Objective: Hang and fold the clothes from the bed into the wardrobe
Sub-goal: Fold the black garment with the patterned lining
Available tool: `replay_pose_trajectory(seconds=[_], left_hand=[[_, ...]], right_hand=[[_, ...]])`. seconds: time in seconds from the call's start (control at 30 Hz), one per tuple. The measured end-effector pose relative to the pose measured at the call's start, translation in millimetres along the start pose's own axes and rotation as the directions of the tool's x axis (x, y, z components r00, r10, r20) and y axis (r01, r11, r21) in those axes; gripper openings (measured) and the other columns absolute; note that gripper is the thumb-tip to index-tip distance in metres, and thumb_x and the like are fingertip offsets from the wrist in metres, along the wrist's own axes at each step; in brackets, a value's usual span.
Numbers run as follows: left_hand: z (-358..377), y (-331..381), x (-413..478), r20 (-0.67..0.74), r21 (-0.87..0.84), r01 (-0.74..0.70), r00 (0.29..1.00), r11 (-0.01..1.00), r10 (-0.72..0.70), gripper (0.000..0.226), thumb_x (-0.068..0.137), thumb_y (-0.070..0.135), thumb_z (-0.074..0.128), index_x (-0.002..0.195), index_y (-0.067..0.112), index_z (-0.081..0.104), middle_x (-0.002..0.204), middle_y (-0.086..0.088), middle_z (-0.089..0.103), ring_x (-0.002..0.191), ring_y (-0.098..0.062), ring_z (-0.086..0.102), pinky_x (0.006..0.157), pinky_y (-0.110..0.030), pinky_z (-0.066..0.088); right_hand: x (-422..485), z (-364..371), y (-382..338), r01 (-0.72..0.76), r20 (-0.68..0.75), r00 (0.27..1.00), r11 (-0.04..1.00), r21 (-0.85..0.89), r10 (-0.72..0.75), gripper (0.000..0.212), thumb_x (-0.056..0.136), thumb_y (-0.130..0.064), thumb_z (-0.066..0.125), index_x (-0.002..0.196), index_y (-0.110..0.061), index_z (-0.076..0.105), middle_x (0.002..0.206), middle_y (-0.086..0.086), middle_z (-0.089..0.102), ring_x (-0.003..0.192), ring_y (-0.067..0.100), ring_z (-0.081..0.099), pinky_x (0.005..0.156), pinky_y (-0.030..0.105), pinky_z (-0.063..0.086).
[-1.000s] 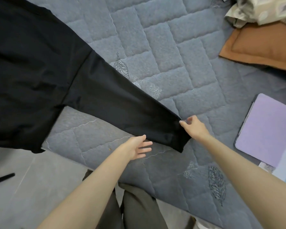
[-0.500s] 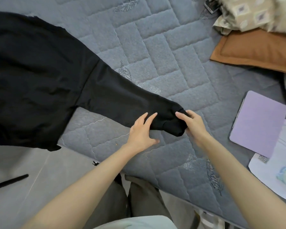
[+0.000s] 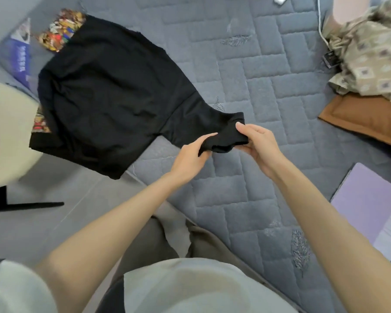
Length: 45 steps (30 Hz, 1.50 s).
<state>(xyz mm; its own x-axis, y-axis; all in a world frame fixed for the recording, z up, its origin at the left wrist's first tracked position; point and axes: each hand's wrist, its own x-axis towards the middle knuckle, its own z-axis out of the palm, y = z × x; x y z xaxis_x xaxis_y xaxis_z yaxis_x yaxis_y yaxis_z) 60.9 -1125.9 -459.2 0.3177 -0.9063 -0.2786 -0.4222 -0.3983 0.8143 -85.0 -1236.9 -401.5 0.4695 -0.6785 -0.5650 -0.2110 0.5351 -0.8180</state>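
Note:
A black long-sleeved top (image 3: 108, 91) lies spread on the grey quilted bed (image 3: 269, 71), its body hanging over the bed's left edge. Its sleeve runs toward me and is bunched up at the cuff (image 3: 226, 136). My left hand (image 3: 190, 158) pinches the gathered sleeve from the left. My right hand (image 3: 257, 143) holds the cuff from the right, thumb on top. A colourful patterned garment (image 3: 59, 30) shows from under the top at the far left.
A beige patterned cloth (image 3: 370, 57) is heaped on a brown pillow (image 3: 366, 116) at the right. A lilac tablet case (image 3: 363, 199) and papers lie at the bed's right. A cream chair (image 3: 7, 132) with a black base stands on the floor at the left.
The sleeve lay stretched out flat; both hands have gathered it and pushed the cuff up toward the top's body. My view has pulled back and tilted left.

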Motion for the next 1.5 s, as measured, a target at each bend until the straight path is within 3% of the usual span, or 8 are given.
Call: replay_pose_trajectory(seconds=[0.23,0.4,0.57,0.77,0.9,1.03,1.33,1.5], left_hand=[[-106,-42,-10,-0.232,-0.095,0.056,0.97,0.994,-0.076,0.021,0.097,0.021,0.051,0.076,0.024,0.053,0.057,0.008,0.046,0.052,-0.003,0.038,0.052,-0.017,0.029],[-199,-81,9,-0.275,-0.171,0.066,0.955,0.983,-0.112,0.019,0.097,0.027,0.052,0.087,0.013,0.06,0.054,0.01,0.044,0.056,-0.007,0.035,0.059,-0.019,0.034],[-283,-112,33,-0.191,-0.135,0.078,0.976,0.988,-0.103,0.021,0.098,0.028,0.049,0.089,0.013,0.06,0.07,0.007,0.061,0.073,-0.008,0.062,0.068,-0.022,0.045],[-362,-134,68,-0.11,-0.182,0.066,0.99,0.981,-0.087,0.028,0.098,0.03,0.05,0.123,0.022,0.06,0.104,0.005,0.068,0.098,-0.013,0.065,0.086,-0.023,0.046],[-402,-147,101,-0.13,-0.194,0.057,0.988,0.979,-0.083,0.033,0.095,0.032,0.056,0.128,0.03,0.058,0.108,0.013,0.066,0.103,-0.003,0.059,0.084,-0.015,0.043],[-435,-158,141,-0.153,-0.246,0.043,0.985,0.968,-0.083,0.033,0.094,0.029,0.058,0.126,0.026,0.061,0.111,0.011,0.067,0.106,-0.009,0.061,0.096,-0.032,0.049],[-509,-194,238,-0.238,-0.307,0.227,0.922,0.924,-0.306,0.036,0.095,0.023,0.057,0.13,0.013,0.058,0.084,0.005,0.067,0.072,-0.006,0.064,0.079,-0.024,0.054],[-533,-218,278,-0.193,-0.439,0.284,0.896,0.852,-0.399,0.037,0.096,0.015,0.055,0.132,0.009,0.054,0.105,-0.007,0.07,0.088,-0.013,0.069,0.08,-0.036,0.058]], right_hand=[[22,135,-52,0.082,0.137,0.988,0.989,-0.124,-0.064,0.015,0.095,-0.025,0.057,0.084,-0.016,0.064,0.092,0.002,0.064,0.089,0.013,0.059,0.087,0.026,0.049],[52,241,-79,0.127,0.079,0.99,0.982,-0.139,-0.117,0.014,0.096,-0.024,0.055,0.087,-0.015,0.061,0.098,0.005,0.064,0.097,0.019,0.063,0.089,0.03,0.055],[84,330,-98,0.093,0.031,0.995,0.991,-0.101,-0.091,0.018,0.1,-0.027,0.049,0.086,-0.018,0.055,0.099,0.002,0.063,0.102,0.022,0.062,0.098,0.037,0.05],[131,397,-118,0.003,0.024,1.0,0.965,0.263,-0.009,0.016,0.103,-0.02,0.041,0.105,-0.013,0.055,0.126,0.01,0.059,0.116,0.026,0.059,0.099,0.043,0.049],[170,425,-135,-0.013,-0.023,1.0,0.942,0.334,0.022,0.018,0.101,-0.014,0.042,0.104,-0.009,0.059,0.107,0.005,0.067,0.098,0.019,0.065,0.087,0.026,0.052],[220,449,-154,-0.025,-0.029,0.999,0.936,0.352,0.037,0.017,0.101,-0.012,0.042,0.099,-0.009,0.058,0.101,0.004,0.066,0.093,0.017,0.065,0.093,0.027,0.05],[345,510,-193,-0.175,0.097,0.984,0.908,0.382,0.149,0.018,0.102,-0.012,0.038,0.098,-0.009,0.055,0.098,0.006,0.065,0.087,0.015,0.064,0.088,0.025,0.049],[409,534,-190,-0.262,0.131,0.964,0.902,0.344,0.23,0.017,0.102,-0.014,0.038,0.115,-0.01,0.048,0.116,0.009,0.06,0.106,0.02,0.061,0.095,0.029,0.046]])
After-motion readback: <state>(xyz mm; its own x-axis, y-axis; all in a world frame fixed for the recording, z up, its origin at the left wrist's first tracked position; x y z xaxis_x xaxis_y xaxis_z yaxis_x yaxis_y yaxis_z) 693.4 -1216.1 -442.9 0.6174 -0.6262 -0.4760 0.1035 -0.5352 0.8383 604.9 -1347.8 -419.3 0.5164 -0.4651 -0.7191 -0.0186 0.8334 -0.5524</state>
